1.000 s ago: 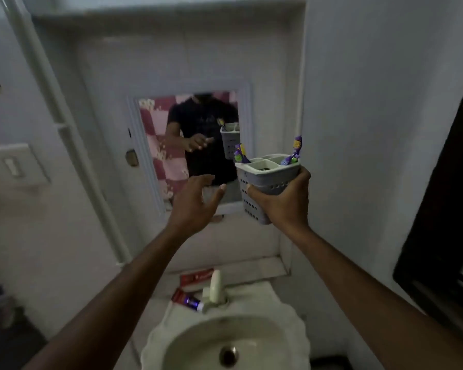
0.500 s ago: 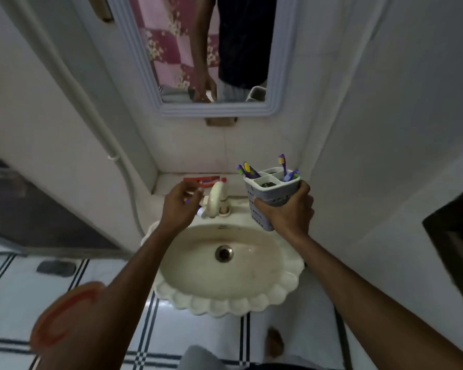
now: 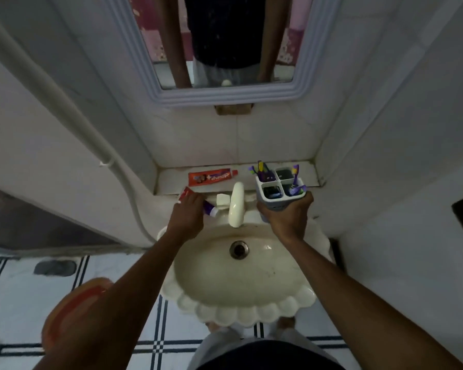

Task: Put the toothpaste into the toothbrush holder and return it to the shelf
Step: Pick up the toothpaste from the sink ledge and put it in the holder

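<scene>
Since half a second ago the view has tipped further down; left hand (image 3: 185, 218) has closed onto the toothpaste (image 3: 208, 208), which it was only reaching for.

Near: patterned tile floor (image 3: 16, 295), an orange object (image 3: 72, 303) at lower left, blurred. Cream scalloped sink (image 3: 241, 265), drain (image 3: 238, 249) at centre.

Mid: left hand on the sink's far left rim, fingers curled around a toothpaste tube lying there. Red tail shows past the fingertips on the far side, purple neck and white cap toward the tap (image 3: 236, 205). No lettering readable on this tube.

Right hand (image 3: 286, 217) right of the tap, fingers wrapped tight around the holder (image 3: 280, 188), upright, held over the sink's far right rim. Four compartments; toothbrushes (image 3: 262, 170) in the far-left one and along the right side.

Far: ledge (image 3: 171, 177) with a second red tube (image 3: 212, 176) lying flat, cap to the right. White brand lettering, too small to make out. Mirror (image 3: 225, 97) above, reflecting the person's torso and arms.
</scene>
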Action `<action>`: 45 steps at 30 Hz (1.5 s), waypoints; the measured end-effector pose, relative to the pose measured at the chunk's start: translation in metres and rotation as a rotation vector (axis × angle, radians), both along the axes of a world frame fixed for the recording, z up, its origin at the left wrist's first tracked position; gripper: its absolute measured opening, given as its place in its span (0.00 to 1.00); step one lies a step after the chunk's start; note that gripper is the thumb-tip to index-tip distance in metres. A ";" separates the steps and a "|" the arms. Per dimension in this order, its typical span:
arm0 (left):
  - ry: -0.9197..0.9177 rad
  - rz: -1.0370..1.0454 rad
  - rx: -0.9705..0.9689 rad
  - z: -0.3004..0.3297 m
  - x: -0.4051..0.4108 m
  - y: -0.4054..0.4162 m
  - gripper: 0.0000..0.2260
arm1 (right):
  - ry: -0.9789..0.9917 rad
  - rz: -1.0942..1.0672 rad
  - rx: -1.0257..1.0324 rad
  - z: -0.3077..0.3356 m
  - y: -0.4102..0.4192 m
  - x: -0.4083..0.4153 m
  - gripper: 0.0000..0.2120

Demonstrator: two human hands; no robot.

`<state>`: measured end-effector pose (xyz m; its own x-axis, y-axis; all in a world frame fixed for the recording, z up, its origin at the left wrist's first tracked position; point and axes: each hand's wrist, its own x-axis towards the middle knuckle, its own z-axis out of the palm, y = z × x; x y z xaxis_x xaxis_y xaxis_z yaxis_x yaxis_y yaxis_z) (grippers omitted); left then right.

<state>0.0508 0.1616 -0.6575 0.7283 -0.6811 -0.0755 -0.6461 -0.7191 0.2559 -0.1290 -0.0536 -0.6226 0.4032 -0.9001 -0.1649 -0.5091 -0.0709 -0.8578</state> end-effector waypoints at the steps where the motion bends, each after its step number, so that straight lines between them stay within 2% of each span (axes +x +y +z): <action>1: -0.030 -0.069 0.093 0.000 0.008 -0.005 0.24 | -0.001 -0.005 0.013 -0.003 0.004 0.001 0.62; 3: -0.117 -0.194 0.252 -0.002 0.021 -0.012 0.27 | -0.011 -0.004 0.023 -0.008 0.012 0.003 0.63; 6: -0.289 -0.323 0.428 -0.006 0.037 -0.017 0.25 | -0.002 0.007 0.042 -0.008 0.019 0.003 0.63; 8: -0.342 -0.358 0.455 -0.005 0.043 -0.014 0.23 | -0.025 0.020 0.050 -0.012 0.020 -0.001 0.64; 10: -0.317 -0.322 0.395 -0.002 0.045 -0.007 0.22 | -0.056 0.030 0.058 -0.014 0.019 -0.005 0.66; 14: 0.010 -0.067 0.106 0.028 0.047 0.012 0.20 | -0.075 0.068 0.073 -0.017 0.013 -0.010 0.69; 17: 0.296 0.072 -0.147 0.076 0.040 0.017 0.22 | -0.090 0.112 0.075 -0.017 0.008 -0.014 0.64; 19: 0.520 0.112 -0.310 0.112 0.033 0.008 0.21 | -0.107 0.126 0.078 -0.018 0.006 -0.014 0.59; 21: 0.610 0.050 -0.360 0.144 0.026 -0.010 0.21 | -0.125 0.126 0.088 -0.019 0.004 -0.015 0.57; 25: 0.514 -0.178 -0.267 0.183 0.010 -0.065 0.22 | -0.150 0.142 0.132 -0.018 -0.001 -0.018 0.59; 29: 0.033 -0.338 -0.053 0.193 -0.008 -0.130 0.15 | -0.130 0.178 0.142 -0.018 -0.008 -0.020 0.64; 34: -0.109 -0.368 0.112 0.181 -0.026 -0.183 0.11 | -0.105 0.205 0.157 -0.016 -0.017 -0.024 0.64; 36: -0.082 -0.362 0.051 0.175 -0.025 -0.190 0.13 | -0.105 0.204 0.152 -0.016 -0.020 -0.024 0.64; 39: 0.027 -0.298 -0.169 0.168 -0.017 -0.182 0.14 | -0.118 0.186 0.146 -0.015 -0.022 -0.023 0.61; 42: 0.126 -0.152 -0.408 0.158 -0.005 -0.159 0.09 | -0.153 0.148 0.160 -0.016 -0.024 -0.025 0.59; 45: 0.139 0.023 -0.478 0.135 0.014 -0.127 0.07 | -0.156 0.131 0.151 -0.015 -0.024 -0.027 0.57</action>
